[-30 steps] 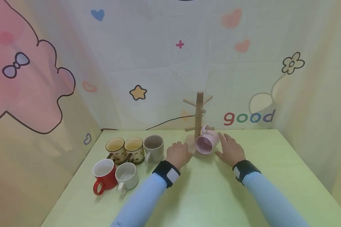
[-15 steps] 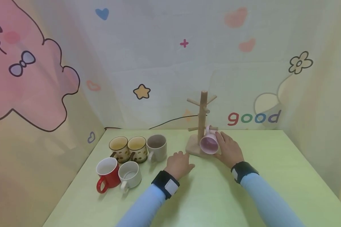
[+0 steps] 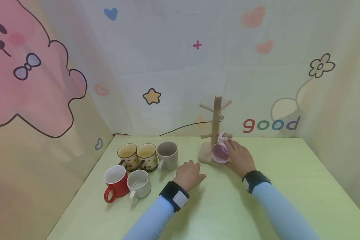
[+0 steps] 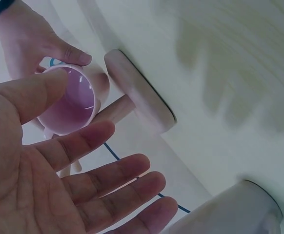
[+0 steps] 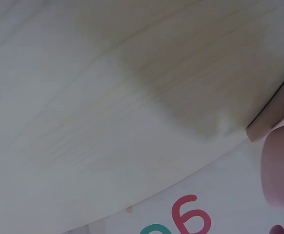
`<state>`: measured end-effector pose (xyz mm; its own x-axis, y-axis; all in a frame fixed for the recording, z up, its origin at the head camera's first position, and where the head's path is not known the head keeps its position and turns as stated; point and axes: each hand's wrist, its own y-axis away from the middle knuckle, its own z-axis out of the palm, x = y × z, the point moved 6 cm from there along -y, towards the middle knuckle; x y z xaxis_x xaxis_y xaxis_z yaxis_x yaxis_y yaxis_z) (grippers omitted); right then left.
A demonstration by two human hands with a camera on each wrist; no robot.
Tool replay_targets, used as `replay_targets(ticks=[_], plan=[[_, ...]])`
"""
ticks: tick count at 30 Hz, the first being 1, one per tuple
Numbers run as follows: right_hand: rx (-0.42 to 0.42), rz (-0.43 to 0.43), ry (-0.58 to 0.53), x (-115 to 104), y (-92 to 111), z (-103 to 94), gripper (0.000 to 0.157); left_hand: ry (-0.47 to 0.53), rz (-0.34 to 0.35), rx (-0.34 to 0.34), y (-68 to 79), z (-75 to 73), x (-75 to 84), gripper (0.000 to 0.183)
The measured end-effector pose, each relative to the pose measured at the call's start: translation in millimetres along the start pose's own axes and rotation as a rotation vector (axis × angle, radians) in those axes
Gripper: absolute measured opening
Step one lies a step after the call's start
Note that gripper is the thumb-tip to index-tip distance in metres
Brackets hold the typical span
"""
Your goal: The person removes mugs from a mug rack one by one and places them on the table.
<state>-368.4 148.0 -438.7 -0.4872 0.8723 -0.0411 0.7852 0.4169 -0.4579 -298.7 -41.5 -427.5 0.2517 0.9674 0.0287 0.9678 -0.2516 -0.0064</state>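
My right hand (image 3: 240, 156) grips a pink mug (image 3: 220, 153) from its right side. The mug lies tipped, mouth toward me, and its handle is up at the lower right peg of a wooden mug tree (image 3: 215, 123). In the left wrist view, the right thumb presses along the outside of the pink mug (image 4: 101, 87); its other fingers are mostly hidden behind. Left of the mug tree's base, my left hand (image 3: 188, 175) hovers with fingers spread and nothing held. Only a slice of the pink mug (image 5: 278, 165) shows in the right wrist view.
On the left stand two spotted yellow mugs (image 3: 132, 162) (image 3: 151, 162), a grey mug (image 3: 171, 161), a red mug (image 3: 120, 186) and a white mug (image 3: 143, 190). A printed curtain (image 3: 174, 66) hangs behind the pale green table (image 3: 216, 210).
The pink mug has swung so its mouth faces me more. My right hand has closed in from beside it to grip it. The left hand has drawn back from the mug tree's base.
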Motion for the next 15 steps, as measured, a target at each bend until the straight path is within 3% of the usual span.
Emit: replay_targets(ticks=[15], plan=[[0.075, -0.001, -0.084, -4, 6, -12.5, 0.102, 0.043, 0.005, 0.002, 5.8, -3.7, -3.4, 0.048]])
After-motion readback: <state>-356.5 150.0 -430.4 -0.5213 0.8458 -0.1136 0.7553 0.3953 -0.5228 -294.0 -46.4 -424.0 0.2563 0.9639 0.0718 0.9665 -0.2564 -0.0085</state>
